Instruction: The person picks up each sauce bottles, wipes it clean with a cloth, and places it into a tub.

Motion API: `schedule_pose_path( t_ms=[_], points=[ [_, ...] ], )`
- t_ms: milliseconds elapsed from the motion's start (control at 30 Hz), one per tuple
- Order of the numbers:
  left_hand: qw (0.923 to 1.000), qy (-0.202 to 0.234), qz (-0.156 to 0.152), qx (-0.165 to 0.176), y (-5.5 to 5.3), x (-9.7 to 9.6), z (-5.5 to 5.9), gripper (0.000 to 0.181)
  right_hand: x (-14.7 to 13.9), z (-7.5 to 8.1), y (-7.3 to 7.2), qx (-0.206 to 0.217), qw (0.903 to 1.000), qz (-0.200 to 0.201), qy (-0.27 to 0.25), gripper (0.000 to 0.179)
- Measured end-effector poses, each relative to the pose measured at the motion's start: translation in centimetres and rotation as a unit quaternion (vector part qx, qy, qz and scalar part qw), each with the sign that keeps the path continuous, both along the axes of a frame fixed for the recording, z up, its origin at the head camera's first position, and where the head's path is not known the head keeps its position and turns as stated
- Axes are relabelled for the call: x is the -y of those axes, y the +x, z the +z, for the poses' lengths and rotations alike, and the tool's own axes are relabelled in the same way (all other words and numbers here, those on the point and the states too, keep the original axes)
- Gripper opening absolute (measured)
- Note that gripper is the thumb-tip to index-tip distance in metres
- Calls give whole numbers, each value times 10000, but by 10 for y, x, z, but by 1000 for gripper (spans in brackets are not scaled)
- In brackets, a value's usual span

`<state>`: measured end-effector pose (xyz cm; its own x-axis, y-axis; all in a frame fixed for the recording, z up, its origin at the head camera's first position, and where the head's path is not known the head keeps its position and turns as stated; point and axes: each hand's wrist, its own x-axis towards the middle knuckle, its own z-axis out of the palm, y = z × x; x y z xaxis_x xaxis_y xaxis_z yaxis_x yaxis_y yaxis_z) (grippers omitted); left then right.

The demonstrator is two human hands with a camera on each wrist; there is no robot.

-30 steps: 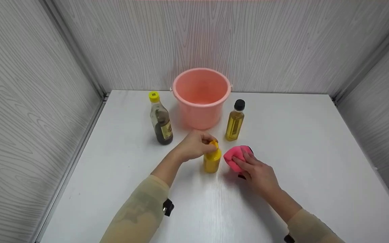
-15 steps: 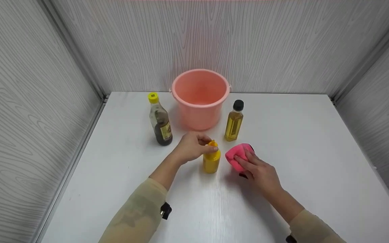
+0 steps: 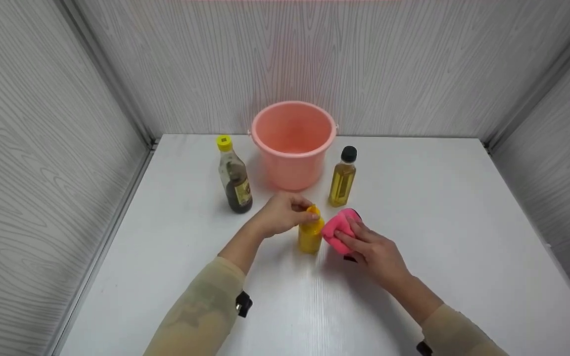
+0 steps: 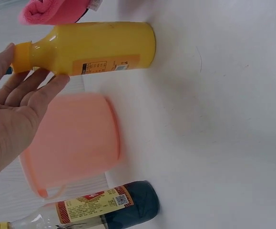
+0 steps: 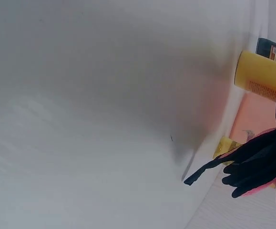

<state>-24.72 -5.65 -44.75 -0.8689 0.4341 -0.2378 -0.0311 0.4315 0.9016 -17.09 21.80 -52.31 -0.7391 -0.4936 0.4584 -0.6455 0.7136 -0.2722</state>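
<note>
My left hand [image 3: 282,216] pinches a yellow squeeze bottle [image 3: 309,240] at its cap, between thumb and fingers. The bottle stands upright on the white table; in the left wrist view its label [image 4: 104,64] shows. My right hand [image 3: 380,257] grips a bunched pink cloth [image 3: 338,230] at the bottle's right side, its edge meeting the bottle's outline in the head view. Whether the two touch I cannot tell. Black material [image 5: 259,160] hangs from the cloth in the right wrist view, covering part of the bottle. Most of my right palm is hidden.
Behind my hands stands a pink bucket [image 3: 292,170]. Left of it is a dark sauce bottle [image 3: 238,185] with a yellow cap; to its right, a golden oil bottle [image 3: 342,184] with a black cap. Wood-grain panels [image 3: 389,69] wall in the white table [image 3: 166,257].
My right hand has brought the pink cloth leftward, up against the yellow bottle's outline; a narrow gap showed between them before. My left hand stays at the cap, nearly still.
</note>
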Motion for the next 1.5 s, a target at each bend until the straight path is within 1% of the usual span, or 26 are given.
schedule_pose_path(
  t_ms=[167,267,367,533,700,967,1133,1233,1400,1500],
  points=[
    [9999,-36,-163,-45,-1,1,2,30,6,2,-6,-575,9978,314,61,66],
    [9997,-72,-217,-56,-2,1,3,28,10,4,-10,-821,9954,481,109,65],
    [9997,-107,-228,-56,-2,1,4,26,13,6,-13,-945,9934,623,198,64],
    [9996,-201,-214,-3,-1,2,5,26,17,9,-17,-989,9921,715,302,65],
    [9994,-283,-210,70,0,2,5,27,19,10,-19,-969,9917,778,324,64],
    [9994,-241,-235,48,1,2,4,29,23,10,-19,-751,9937,745,358,60],
    [9994,-217,-275,-16,3,2,5,31,25,9,-18,-691,9936,825,345,57],
    [9992,-235,-313,-55,4,2,5,33,25,9,-17,-540,9943,826,397,56],
    [9993,-238,-278,11,5,2,6,35,27,9,-15,-243,9957,727,513,55],
    [9993,-242,-269,-14,6,1,6,34,28,9,-14,-190,9959,712,530,55]
  ],
)
